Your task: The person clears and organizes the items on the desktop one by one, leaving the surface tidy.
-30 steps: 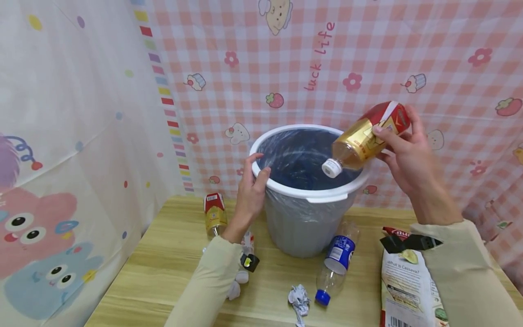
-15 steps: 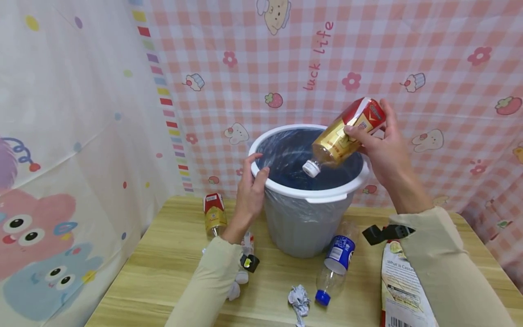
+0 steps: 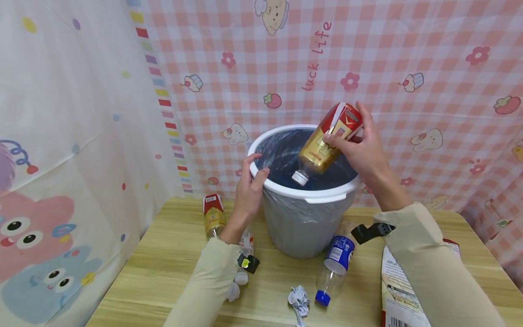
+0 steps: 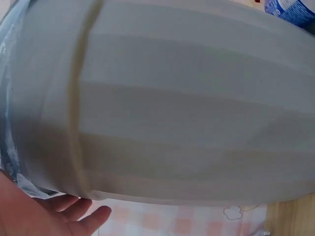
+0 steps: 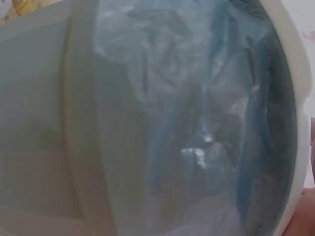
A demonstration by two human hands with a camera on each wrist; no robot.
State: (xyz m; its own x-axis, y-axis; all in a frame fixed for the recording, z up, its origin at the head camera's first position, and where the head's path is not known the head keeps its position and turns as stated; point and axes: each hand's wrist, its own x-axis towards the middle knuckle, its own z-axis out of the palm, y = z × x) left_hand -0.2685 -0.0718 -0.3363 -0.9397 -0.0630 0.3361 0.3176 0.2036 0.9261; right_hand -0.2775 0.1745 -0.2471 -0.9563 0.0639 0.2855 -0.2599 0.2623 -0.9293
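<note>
In the head view a grey trash can (image 3: pixel 302 229) with a white rim and a clear plastic liner (image 3: pixel 279 152) stands on the table. My left hand (image 3: pixel 250 190) grips its rim at the left, thumb and fingers on the edge. A plastic bottle (image 3: pixel 328 138) with a red and gold label is held by its base end in my right hand (image 3: pixel 367 152). It tilts cap-down, its white cap inside the can's opening. The left wrist view shows the can's wall (image 4: pixel 187 108) close up, with left fingers (image 4: pixel 74 211) below. Only the can's lined side (image 5: pixel 157 123) fills most of the right wrist view.
A blue-labelled bottle (image 3: pixel 340 254) lies right of the can's base, near crumpled paper (image 3: pixel 299 300). Another red and gold bottle (image 3: pixel 214 213) lies left. White items (image 3: pixel 237 286) lie partly behind the left sleeve. A snack bag (image 3: pixel 398 290) lies under the right forearm.
My right hand has moved left and carried the bottle from the can's right edge to over its opening, tilting it more steeply with the cap lower. The left hand stays on the rim.
</note>
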